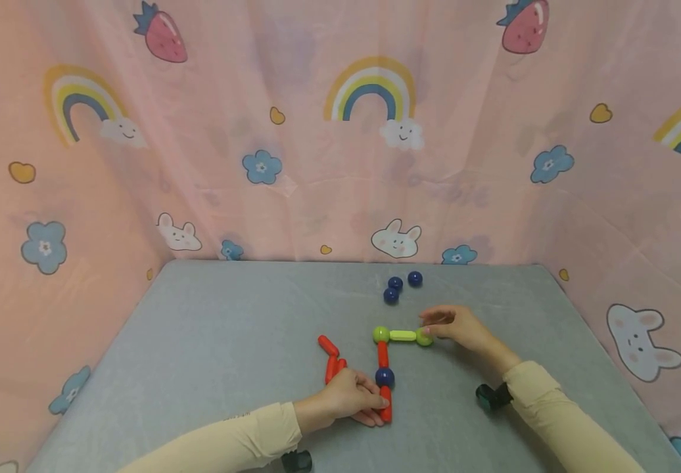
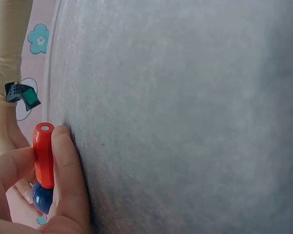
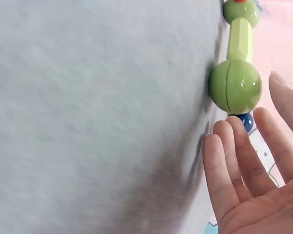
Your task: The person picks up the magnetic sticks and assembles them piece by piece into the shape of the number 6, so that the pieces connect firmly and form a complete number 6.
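Observation:
An L-shaped chain of magnetic rods and balls lies on the table. My left hand (image 1: 348, 398) pinches its near red rod (image 1: 387, 412) between thumb and fingers; the left wrist view shows this red rod (image 2: 44, 156) against a dark blue ball (image 2: 42, 197). Beyond that blue ball (image 1: 384, 377) come another red rod (image 1: 383, 355) and a green ball (image 1: 381, 334). From there a light green rod (image 1: 402, 336) runs right to a second green ball (image 1: 424, 337). My right hand (image 1: 461, 327) is beside this ball; in the right wrist view its fingers are extended and apart from the green ball (image 3: 236, 87).
Several loose red rods (image 1: 328, 345) lie left of the chain, partly hidden behind my left hand. Three dark blue balls (image 1: 415, 279) rest near the back of the grey table (image 1: 228, 328). A pink patterned curtain (image 1: 317, 197) surrounds the table's back and sides.

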The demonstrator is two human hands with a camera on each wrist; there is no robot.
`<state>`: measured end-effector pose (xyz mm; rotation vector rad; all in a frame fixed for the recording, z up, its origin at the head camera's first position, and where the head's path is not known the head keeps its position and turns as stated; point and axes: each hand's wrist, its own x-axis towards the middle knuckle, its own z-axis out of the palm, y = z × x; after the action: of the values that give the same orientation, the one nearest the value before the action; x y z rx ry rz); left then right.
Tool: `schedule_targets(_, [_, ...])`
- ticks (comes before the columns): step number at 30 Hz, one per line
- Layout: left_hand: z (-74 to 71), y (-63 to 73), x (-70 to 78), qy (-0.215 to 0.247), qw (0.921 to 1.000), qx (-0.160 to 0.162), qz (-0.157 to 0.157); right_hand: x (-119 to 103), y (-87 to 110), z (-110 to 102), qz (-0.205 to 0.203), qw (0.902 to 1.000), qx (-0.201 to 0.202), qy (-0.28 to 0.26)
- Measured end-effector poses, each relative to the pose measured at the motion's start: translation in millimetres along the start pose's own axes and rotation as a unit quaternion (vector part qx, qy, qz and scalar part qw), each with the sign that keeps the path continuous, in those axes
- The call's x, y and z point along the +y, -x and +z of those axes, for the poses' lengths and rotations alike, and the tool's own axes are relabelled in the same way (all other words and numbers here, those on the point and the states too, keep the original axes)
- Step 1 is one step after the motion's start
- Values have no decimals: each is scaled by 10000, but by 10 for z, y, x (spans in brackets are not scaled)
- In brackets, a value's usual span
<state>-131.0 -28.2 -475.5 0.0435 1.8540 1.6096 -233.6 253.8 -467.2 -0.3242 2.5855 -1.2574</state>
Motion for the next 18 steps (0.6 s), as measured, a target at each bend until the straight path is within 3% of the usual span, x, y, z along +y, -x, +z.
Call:
schedule_targets(10, [-13,-3,-11,-55,10000,9,21,-90,-370,-159,-226,9982,484,264])
schedule_targets(18, [-6,-1,-10,-20,10000,-51,44,-126,-678,-281,30,9948,1003,154])
